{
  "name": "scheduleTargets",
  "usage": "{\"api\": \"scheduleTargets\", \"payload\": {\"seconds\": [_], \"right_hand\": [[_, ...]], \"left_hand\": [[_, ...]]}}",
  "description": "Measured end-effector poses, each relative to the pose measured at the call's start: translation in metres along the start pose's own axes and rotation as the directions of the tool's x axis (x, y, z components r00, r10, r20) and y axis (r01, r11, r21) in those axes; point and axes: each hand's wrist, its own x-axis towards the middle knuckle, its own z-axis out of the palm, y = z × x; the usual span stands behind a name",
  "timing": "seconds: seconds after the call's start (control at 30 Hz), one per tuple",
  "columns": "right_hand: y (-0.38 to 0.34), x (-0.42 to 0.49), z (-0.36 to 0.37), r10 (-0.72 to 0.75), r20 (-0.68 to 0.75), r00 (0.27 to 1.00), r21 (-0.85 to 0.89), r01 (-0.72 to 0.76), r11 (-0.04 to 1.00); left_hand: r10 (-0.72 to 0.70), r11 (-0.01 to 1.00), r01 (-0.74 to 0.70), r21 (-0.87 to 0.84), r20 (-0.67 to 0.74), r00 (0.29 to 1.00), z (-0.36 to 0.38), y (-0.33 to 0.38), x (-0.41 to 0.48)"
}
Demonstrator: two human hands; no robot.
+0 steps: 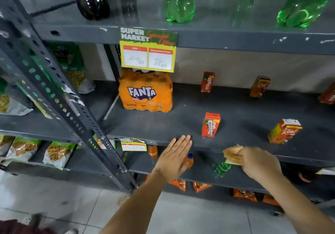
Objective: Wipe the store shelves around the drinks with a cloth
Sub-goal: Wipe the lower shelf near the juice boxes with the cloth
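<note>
Head view: right hand (257, 162) clamped on bunched orange cloth (232, 153), pressed at front edge of middle shelf (181, 123). Left hand (174, 158) flat, fingers straight and together, empty, fingertips reaching shelf front lip. Hands apart. On shelf: Fanta multipack (145, 92) at back left, Maaza carton (210, 124) near front between hands, Real juice carton (284, 131) to right. Dark and green bottles on shelf above. Price tag (148, 49) hangs over Fanta.

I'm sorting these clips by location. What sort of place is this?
Most likely a small supermarket aisle: grey metal shelving carries a "Super Market" price tag, a shrink-wrapped Fanta pack and juice cartons spaced out for sale.
</note>
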Motion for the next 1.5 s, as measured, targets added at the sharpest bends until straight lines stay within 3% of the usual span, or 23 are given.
{"api": "scheduleTargets", "payload": {"seconds": [0.13, 0.2, 0.27, 0.4, 0.5, 0.67, 0.77, 0.87, 1.0, 1.03, 1.13, 1.33, 1.5], "right_hand": [[-0.074, 0.005, -0.044, -0.099, -0.158, 0.982, 0.26, 0.138, 0.956], [-0.122, 0.026, -0.056, -0.151, -0.301, 0.942, 0.238, 0.228, 0.944], [-0.168, 0.048, -0.054, -0.19, -0.334, 0.923, 0.114, 0.24, 0.964], [-0.218, 0.069, -0.025, -0.111, -0.036, 0.993, 0.02, 0.112, 0.994], [-0.216, 0.055, -0.011, -0.028, 0.043, 0.999, 0.03, 0.027, 0.999], [-0.196, 0.006, -0.03, -0.25, 0.166, 0.954, -0.04, 0.26, 0.965], [-0.203, 0.021, -0.079, -0.298, 0.265, 0.917, 0.045, 0.297, 0.954], [-0.24, 0.055, -0.11, -0.407, 0.048, 0.912, 0.142, 0.397, 0.907], [-0.324, 0.095, -0.106, -0.592, -0.238, 0.77, 0.118, 0.628, 0.769], [-0.345, 0.101, -0.1, -0.627, -0.247, 0.739, 0.11, 0.664, 0.739], [-0.386, 0.112, -0.072, -0.733, -0.101, 0.672, 0.139, 0.739, 0.659], [-0.341, 0.133, -0.029, -0.703, -0.031, 0.71, 0.363, 0.663, 0.654], [-0.278, 0.119, -0.009, -0.617, -0.122, 0.778, 0.474, 0.592, 0.652]], "left_hand": [[-0.129, 0.992, 0.128, -0.01, -0.013, 0.992, -0.01, -0.058, -0.027], [-0.108, 0.994, 0.109, -0.012, 0.023, 0.994, -0.011, -0.086, -0.041], [-0.031, 0.999, 0.032, -0.012, 0.086, 0.996, -0.009, -0.107, -0.048], [0.03, 0.999, -0.029, -0.02, 0.078, 0.997, -0.002, -0.119, -0.05], [0.056, 0.998, -0.055, -0.033, 0.022, 0.998, 0.001, -0.119, -0.052], [-0.028, 0.999, 0.026, -0.032, -0.063, 0.998, 0.005, -0.137, -0.075], [-0.095, 0.995, 0.094, -0.03, -0.037, 0.995, 0.011, -0.156, -0.091], [-0.136, 0.991, 0.136, 0.017, 0.01, 0.991, 0.013, -0.17, -0.099], [-0.119, 0.993, 0.118, 0.024, 0.057, 0.991, 0.01, -0.173, -0.1], [-0.122, 0.992, 0.121, 0.024, 0.064, 0.99, 0.009, -0.173, -0.1], [-0.124, 0.992, 0.123, 0.021, 0.059, 0.991, 0.009, -0.172, -0.101], [-0.103, 0.994, 0.105, -0.02, 0.068, 0.992, 0.005, -0.175, -0.101], [-0.085, 0.996, 0.087, -0.033, 0.051, 0.995, 0.005, -0.171, -0.104]]}}
